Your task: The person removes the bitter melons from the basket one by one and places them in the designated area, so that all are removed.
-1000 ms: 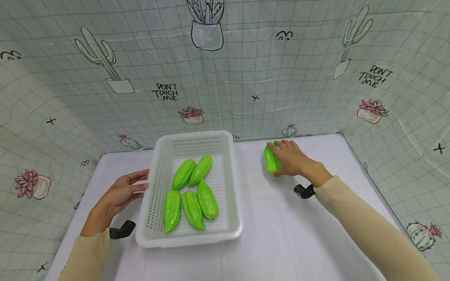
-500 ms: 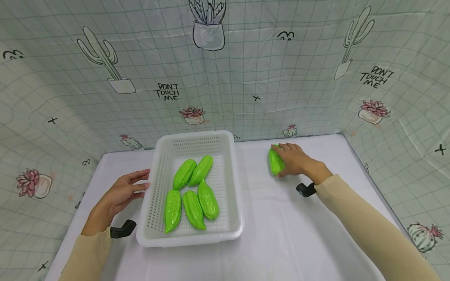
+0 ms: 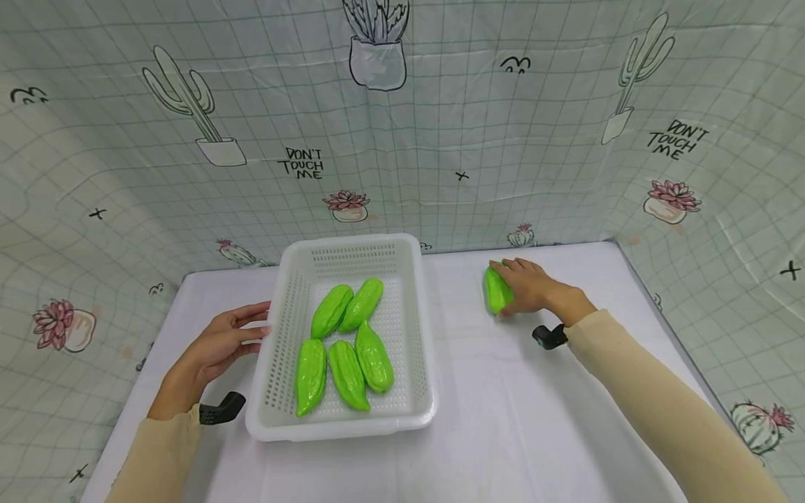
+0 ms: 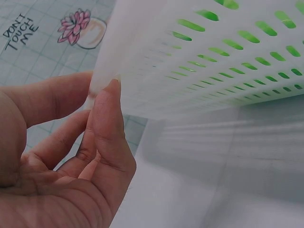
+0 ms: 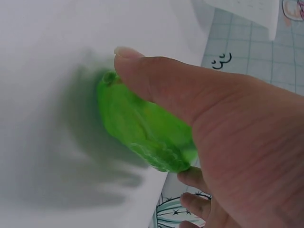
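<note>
In the head view, my right hand (image 3: 530, 286) holds a glossy, ridged green bitter melon (image 3: 497, 292) at the right part of the table. The right wrist view has the thumb at one end of the bitter melon (image 5: 142, 123) and fingertips by its other end; the palm side is partly hidden. On the left, my left hand (image 3: 216, 342) pinches the left rim of a white perforated plastic basket (image 3: 427, 349) between thumb and fingers. Several similar bitter melons (image 3: 347, 375) lie inside that basket, in two rough rows.
A white cloth covers the table (image 3: 490, 433). Behind and at both sides hangs a gridded curtain (image 3: 428, 126) printed with cacti and lettering. Each wrist wears a small black camera mount (image 3: 222, 409).
The bitter melon under my right hand has shifted slightly to the right and nearer. My left hand and the basket keep their places relative to each other, while the head view drifts slightly.
</note>
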Demonstrator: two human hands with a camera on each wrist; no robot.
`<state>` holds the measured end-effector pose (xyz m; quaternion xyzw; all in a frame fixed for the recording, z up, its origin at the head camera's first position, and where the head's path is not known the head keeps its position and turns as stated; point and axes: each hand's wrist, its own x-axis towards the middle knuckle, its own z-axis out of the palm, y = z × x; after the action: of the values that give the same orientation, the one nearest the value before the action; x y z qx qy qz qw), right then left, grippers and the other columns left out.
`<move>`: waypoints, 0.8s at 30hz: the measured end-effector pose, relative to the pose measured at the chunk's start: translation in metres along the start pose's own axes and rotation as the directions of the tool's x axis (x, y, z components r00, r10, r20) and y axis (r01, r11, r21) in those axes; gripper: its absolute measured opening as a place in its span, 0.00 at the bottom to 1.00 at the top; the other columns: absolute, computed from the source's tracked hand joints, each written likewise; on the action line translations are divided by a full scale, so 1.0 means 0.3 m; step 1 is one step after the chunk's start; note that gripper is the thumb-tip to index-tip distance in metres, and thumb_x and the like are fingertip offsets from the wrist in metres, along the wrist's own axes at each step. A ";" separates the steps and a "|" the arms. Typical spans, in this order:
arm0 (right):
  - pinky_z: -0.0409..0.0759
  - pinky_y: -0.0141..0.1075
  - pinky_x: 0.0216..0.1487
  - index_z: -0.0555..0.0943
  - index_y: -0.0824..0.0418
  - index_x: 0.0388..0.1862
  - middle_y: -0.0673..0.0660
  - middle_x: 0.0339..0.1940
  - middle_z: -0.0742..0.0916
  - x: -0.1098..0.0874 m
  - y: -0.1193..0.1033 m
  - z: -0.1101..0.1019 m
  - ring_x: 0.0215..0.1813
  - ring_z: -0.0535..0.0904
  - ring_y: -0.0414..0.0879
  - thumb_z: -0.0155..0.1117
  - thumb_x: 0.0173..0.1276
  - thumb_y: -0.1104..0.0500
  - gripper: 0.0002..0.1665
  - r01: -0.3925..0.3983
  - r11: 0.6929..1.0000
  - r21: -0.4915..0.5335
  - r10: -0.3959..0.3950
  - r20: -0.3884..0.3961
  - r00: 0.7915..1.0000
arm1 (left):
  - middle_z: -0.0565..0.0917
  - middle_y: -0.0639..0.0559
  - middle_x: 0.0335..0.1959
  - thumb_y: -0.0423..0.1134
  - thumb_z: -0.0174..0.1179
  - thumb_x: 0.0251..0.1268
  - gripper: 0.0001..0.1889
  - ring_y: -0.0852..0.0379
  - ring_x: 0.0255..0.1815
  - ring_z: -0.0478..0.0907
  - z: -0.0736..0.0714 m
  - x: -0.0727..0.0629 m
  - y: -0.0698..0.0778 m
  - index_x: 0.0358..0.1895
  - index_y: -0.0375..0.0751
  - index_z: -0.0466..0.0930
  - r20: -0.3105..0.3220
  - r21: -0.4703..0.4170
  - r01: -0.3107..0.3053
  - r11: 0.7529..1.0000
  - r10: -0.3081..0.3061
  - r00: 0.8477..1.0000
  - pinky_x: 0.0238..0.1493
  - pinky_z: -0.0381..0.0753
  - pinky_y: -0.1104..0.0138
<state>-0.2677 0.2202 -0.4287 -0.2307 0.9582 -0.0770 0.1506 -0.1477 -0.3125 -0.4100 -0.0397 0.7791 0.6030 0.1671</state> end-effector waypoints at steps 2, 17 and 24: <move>0.51 0.70 0.80 0.55 0.71 0.84 0.78 0.81 0.62 0.000 0.000 -0.003 0.81 0.53 0.79 0.83 0.62 0.48 0.64 -0.001 1.000 0.006 0.001 0.010 1.000 | 0.66 0.32 0.74 0.31 0.60 0.79 0.38 0.68 0.47 0.83 0.000 0.000 0.000 0.83 0.25 0.51 -0.002 0.000 0.001 1.000 -0.001 1.000 0.47 0.85 0.69; 0.51 0.70 0.80 0.56 0.70 0.84 0.79 0.81 0.61 -0.002 -0.017 -0.030 0.81 0.53 0.78 0.82 0.62 0.47 0.64 0.005 1.000 -0.012 -0.005 0.030 1.000 | 0.65 0.31 0.75 0.30 0.60 0.78 0.38 0.68 0.46 0.83 -0.003 0.005 -0.001 0.83 0.26 0.51 0.004 0.003 -0.006 1.000 0.006 1.000 0.46 0.85 0.69; 0.52 0.69 0.80 0.57 0.70 0.84 0.78 0.81 0.62 -0.008 -0.065 -0.060 0.81 0.54 0.77 0.83 0.61 0.49 0.63 0.057 0.997 -0.042 -0.059 -0.038 0.998 | 0.69 0.36 0.72 0.31 0.61 0.78 0.38 0.67 0.46 0.83 -0.005 0.004 -0.004 0.83 0.26 0.52 -0.001 -0.005 0.001 1.000 -0.001 1.000 0.46 0.85 0.69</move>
<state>-0.2632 0.2056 -0.4069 -0.2600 0.9552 -0.0665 0.1247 -0.1489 -0.3140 -0.4111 -0.0408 0.7775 0.6049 0.1670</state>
